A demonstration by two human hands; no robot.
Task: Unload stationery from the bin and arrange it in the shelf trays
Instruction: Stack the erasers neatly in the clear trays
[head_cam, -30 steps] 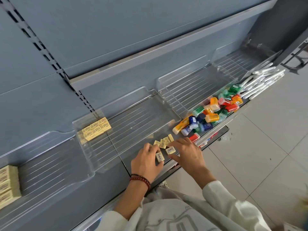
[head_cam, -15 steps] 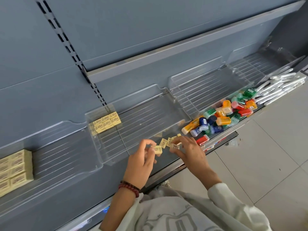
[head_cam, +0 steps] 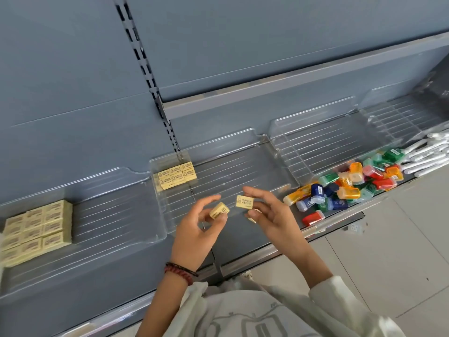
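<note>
Running along the grey shelf point(head_cam: 267, 86), clear trays are sitting side by side. Left tray point(head_cam: 109, 215) is holding a big block of yellow erasers point(head_cam: 36, 232). Middle tray point(head_cam: 230, 171) is holding a small eraser cluster point(head_cam: 176, 176) in its back-left corner. Right tray point(head_cam: 315, 122) is holding a pile of coloured cases point(head_cam: 352, 188). Left hand point(head_cam: 194, 229) is pinching one eraser point(head_cam: 219, 210). Right hand point(head_cam: 274, 220) is pinching a second eraser point(head_cam: 245, 202), with at least one more tucked under its fingers. Both hands are hovering over the middle tray's front.
</note>
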